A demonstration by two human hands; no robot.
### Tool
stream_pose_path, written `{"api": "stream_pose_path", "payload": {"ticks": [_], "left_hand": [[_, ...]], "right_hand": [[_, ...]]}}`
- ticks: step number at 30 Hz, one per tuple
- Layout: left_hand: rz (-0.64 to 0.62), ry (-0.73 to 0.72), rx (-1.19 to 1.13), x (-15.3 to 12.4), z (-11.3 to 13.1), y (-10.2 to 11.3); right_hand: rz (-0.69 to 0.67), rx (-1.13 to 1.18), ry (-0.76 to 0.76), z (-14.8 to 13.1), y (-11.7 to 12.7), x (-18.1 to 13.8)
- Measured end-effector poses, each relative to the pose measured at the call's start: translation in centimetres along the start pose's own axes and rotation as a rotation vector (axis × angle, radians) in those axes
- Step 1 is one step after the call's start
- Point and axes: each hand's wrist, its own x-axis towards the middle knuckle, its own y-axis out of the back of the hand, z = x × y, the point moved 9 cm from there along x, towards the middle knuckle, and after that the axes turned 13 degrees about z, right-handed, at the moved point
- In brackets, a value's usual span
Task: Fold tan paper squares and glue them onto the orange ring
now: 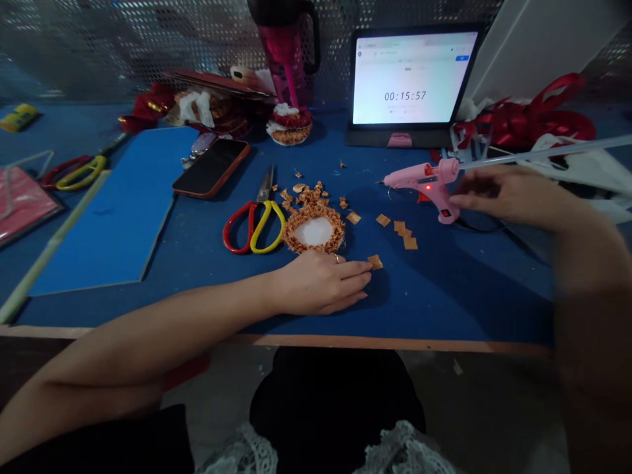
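In the head view, your left hand (pixel 326 283), fingers outstretched, touched a small tan square (pixel 376 262) right of centre; the white-centred, brown ruffled disc (pixel 316 231) lay mid-frame. Your right hand (pixel 503 194) met the pink plastic glue gun (pixel 434 185) farther right. Whether either gripped, I couldn't tell.

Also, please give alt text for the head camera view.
A person's left hand rests on a blue table, fingertips at a small brown square; the right hand is at a pink glue gun. A ruffled brown piece with a white centre lies beside scissors.
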Motion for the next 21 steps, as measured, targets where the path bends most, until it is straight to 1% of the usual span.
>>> {"api": "stream_pose_path", "payload": {"ticks": [1,2,4,7,10,12,15,18,21], "left_hand": [[0.011,-0.001,-0.001,0.0,0.0,0.1],[0.023,-0.002,-0.002,0.1,0.0,0.3],[0.044,-0.005,-0.006,0.1,0.1,0.5],[0.043,-0.010,-0.001,0.1,0.2,0.6],[0.006,-0.021,0.002,0.0,0.4,0.3],[-0.044,-0.028,-0.003,0.0,0.5,-0.1],[-0.113,-0.026,-0.011,-0.2,0.6,-0.7],[-0.120,-0.024,-0.002,-0.2,0.5,-0.7],[-0.118,-0.034,-0.009,-0.1,0.4,-0.6]], "right_hand": [[0.074,0.018,0.000,-0.1,0.0,0.3],[0.110,0.031,0.009,-0.3,-0.3,0.6],[0.110,0.028,0.014,-0.7,-1.6,0.9],[0.065,0.029,-0.040,-0.8,-3.3,1.2],[0.066,0.082,-0.088,-0.8,-3.8,1.2],[0.073,0.121,-0.088,-0.9,-3.7,1.1],[0.101,0.219,-0.096,-1.2,-2.7,0.8],[0.101,0.441,-0.113,-1.5,-1.4,0.1],[0.026,0.576,-0.079,-2.3,-0.4,-0.9]]}}
